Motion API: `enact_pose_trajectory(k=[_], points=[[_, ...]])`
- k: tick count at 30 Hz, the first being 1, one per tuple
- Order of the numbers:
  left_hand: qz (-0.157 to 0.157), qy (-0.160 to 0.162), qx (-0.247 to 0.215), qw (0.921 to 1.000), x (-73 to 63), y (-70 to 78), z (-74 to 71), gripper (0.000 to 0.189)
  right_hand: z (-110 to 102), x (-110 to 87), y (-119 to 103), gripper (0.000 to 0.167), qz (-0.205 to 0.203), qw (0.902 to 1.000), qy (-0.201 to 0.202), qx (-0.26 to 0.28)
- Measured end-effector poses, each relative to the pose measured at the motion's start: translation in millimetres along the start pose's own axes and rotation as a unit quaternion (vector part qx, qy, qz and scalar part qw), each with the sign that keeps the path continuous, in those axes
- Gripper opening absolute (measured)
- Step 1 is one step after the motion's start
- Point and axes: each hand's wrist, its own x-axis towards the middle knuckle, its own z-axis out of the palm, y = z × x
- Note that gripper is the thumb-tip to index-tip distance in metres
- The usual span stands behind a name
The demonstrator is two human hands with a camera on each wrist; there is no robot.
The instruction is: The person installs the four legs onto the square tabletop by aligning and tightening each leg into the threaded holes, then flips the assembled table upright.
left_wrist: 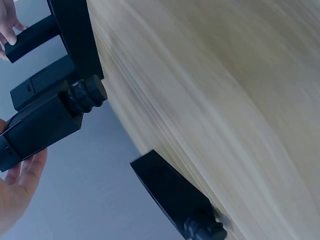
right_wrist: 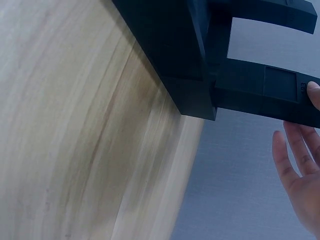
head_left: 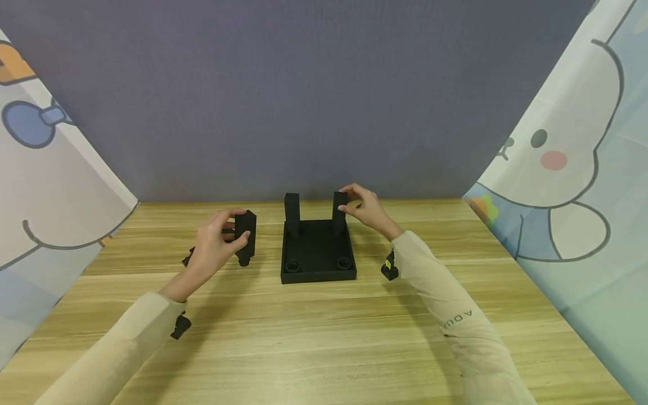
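My left hand (head_left: pixel 212 244) holds a black rectangular leg (head_left: pixel 245 232) with a threaded end pointing down, raised to the left of a square black base (head_left: pixel 319 276). In the left wrist view the thread on that leg (left_wrist: pixel 45 125) shows as a ridged stub. Two black legs stand upright at the base's rear corners, the left one (head_left: pixel 292 211) untouched. My right hand (head_left: pixel 369 211) pinches the upper part of the rear right leg (head_left: pixel 339 216) between thumb and fingers. The right wrist view shows this leg (right_wrist: pixel 260 90) meeting the base.
Round sockets, one on the left (head_left: pixel 293 266) and one on the right (head_left: pixel 343 262), sit in the base's front corners. Other black parts lie partly hidden behind my left hand (head_left: pixel 188 257), by my left sleeve (head_left: pixel 180 326) and, with a yellow mark, by my right sleeve (head_left: pixel 389 269). A grey wall (head_left: pixel 314 101) rises behind.
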Motion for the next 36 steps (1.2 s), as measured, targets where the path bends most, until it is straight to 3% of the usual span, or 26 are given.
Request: enact_pose_trajectory(k=[5, 16, 19, 26, 29, 36], points=[[0.012, 0.0, -0.03, 0.9995, 2.8, 6.5, 7.6, 0.042, 4, 3.4, 17, 0.037, -0.009, 0.9998, 0.008, -0.016], [0.02, -0.006, -0.096, 0.9951, 8.9, 22.7, 25.8, 0.043, 4, 3.9, 18, 0.038, -0.006, 0.9999, 0.008, -0.007], [0.028, -0.005, -0.112, 0.9933, 10.6, 27.0, 31.1, 0.044, 3, 2.7, 14, 0.038, -0.002, 0.9999, 0.006, -0.009], [0.043, -0.014, -0.143, 0.9888, 14.6, 36.4, 42.2, 0.047, -3, -6.9, -18, 0.038, -0.003, 1.0, -0.001, 0.008], [0.046, -0.022, -0.155, 0.9865, 16.0, 40.8, 47.5, 0.047, -4, -7.3, -20, 0.038, -0.001, 1.0, -0.001, 0.003], [0.052, -0.039, -0.189, 0.9798, 18.9, 52.3, 63.3, 0.049, 2, 0.7, 11, 0.04, 0.003, 1.0, 0.008, 0.001]])
